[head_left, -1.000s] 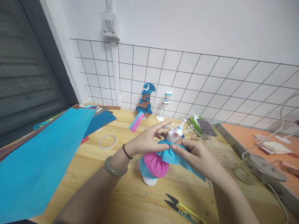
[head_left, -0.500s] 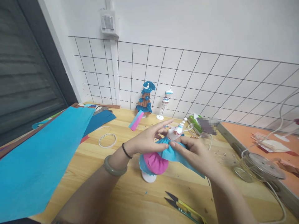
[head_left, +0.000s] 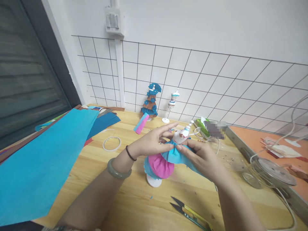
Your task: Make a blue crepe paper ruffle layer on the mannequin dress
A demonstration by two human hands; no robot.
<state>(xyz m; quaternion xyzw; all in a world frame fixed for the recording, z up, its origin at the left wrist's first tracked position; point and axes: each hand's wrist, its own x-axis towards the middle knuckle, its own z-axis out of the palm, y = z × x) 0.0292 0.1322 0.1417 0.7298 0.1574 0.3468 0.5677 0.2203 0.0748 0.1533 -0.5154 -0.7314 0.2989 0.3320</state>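
A small dress form with a white bust leans to the right on its round white base. Pink and blue crepe paper makes a puffed skirt low on it. Around the waist, a strip of light blue crepe paper is gathered in folds. My left hand presses the gathers with its thumb, its fingers reaching behind the form. My right hand pinches the same strip at the waist, and the strip's loose end trails below that palm. Yellow-handled thread snips lie on the table in front.
A large light blue paper sheet covers the left side. A tape roll, a folded pink-and-blue strip and two small dress forms stand or lie behind. At right are a clear spool and an orange-topped tray.
Both hands stay at the waist of the dress form, with only slight finger movement. The whole view has shifted a little.
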